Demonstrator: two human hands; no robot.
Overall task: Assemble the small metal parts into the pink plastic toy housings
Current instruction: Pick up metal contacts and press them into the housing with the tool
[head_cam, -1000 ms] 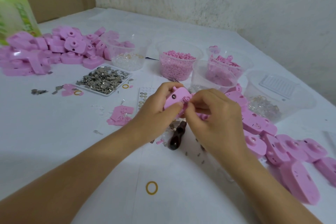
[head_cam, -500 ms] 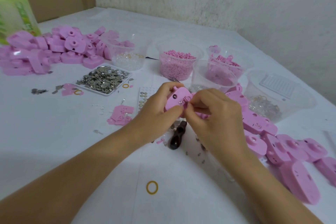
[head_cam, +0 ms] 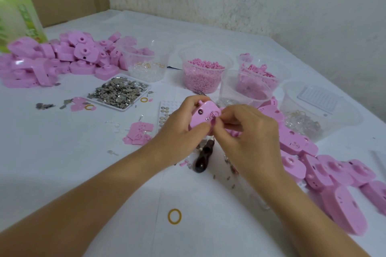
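My left hand [head_cam: 179, 129] grips a pink plastic housing [head_cam: 201, 115] above the middle of the table, thumb and fingers curled round its edges. My right hand [head_cam: 248, 137] pinches a small metal part [head_cam: 211, 118] against the housing's face with thumb and forefinger. A white tray of shiny metal parts [head_cam: 118, 92] lies to the left. Pink housings are heaped at the far left [head_cam: 62, 58] and lie spread along the right [head_cam: 325, 169].
Clear tubs hold pink pellets [head_cam: 203, 73], pink pieces [head_cam: 258, 77] and clear bits [head_cam: 147, 64]. A dark-handled tool [head_cam: 203, 157] lies under my hands. A yellow rubber band [head_cam: 174, 216] lies near me. A green bottle [head_cam: 16, 14] stands far left. A wall is behind.
My hands stay in place; the right fingers have shifted slightly on the housing's face while working the small part.
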